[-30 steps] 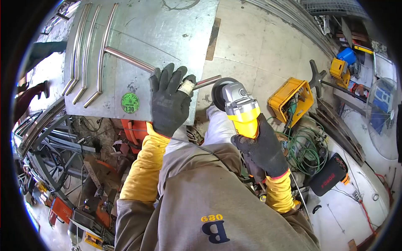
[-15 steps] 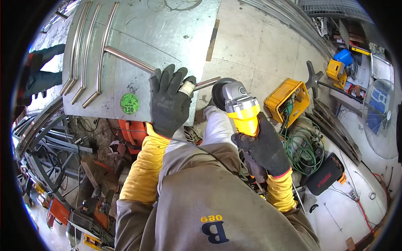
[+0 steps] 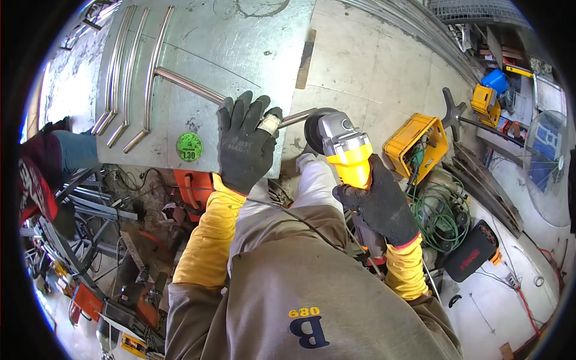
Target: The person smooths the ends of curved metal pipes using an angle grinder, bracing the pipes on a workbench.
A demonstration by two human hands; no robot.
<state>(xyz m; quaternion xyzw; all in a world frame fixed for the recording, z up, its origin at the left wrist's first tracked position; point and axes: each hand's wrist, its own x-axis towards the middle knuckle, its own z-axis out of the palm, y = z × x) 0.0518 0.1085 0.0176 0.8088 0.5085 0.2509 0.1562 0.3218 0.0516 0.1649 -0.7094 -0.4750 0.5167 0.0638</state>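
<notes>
My left hand (image 3: 246,135), in a dark glove with pale tape on the thumb, lies over a bent metal tube (image 3: 191,85), holding it against the metal sheet (image 3: 180,120) of the tabletop. The bend is hidden beneath the palm. Past the thumb, the tube's free end reaches the dark disc of an angle grinder (image 3: 349,153) with a yellow and grey head. My right hand (image 3: 384,207), also gloved, is wrapped around the grinder's body, over my right leg. Several more bent tubes (image 3: 137,78) lie at the sheet's left side.
At left, beside the table, is another person (image 3: 45,180). A yellow crate (image 3: 420,147) with cables stands at right, near a coiled green hose (image 3: 444,216), a black case (image 3: 471,251) and a fan (image 3: 546,162). Metal frames and tools crowd the lower left.
The person at left has shifted lower, showing more of a red and dark top. My view has moved slightly; both my hands keep their hold, with the disc at the tube's end.
</notes>
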